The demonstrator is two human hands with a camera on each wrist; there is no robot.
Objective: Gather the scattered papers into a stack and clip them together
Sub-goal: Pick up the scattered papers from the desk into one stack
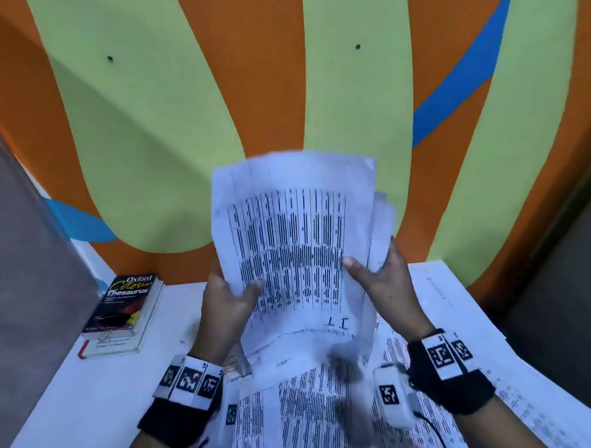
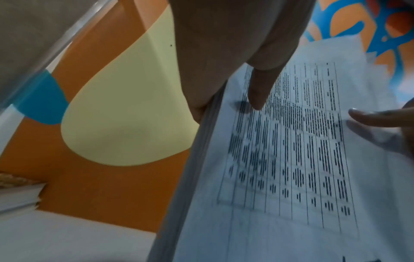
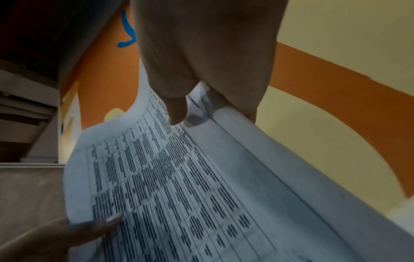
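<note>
A stack of printed papers point(image 1: 295, 244) with table print stands upright above the table, held between both hands. My left hand point(image 1: 231, 299) grips its left edge, thumb on the front sheet and fingers behind. My right hand point(image 1: 377, 274) grips the right edge the same way. In the left wrist view the left thumb point(image 2: 257, 92) presses on the papers point(image 2: 291, 168), and the stack's edge shows several sheets. In the right wrist view the right thumb point(image 3: 175, 109) lies on the papers point(image 3: 179, 186). More printed sheets point(image 1: 312, 409) lie flat on the table below. No clip is visible.
The white table point(image 1: 92, 402) carries two stacked books, the top one an Oxford thesaurus point(image 1: 121, 306), at the left by the wall. An orange, yellow and blue painted wall point(image 1: 281, 89) stands right behind. A large loose sheet point(image 1: 460, 318) lies at the right.
</note>
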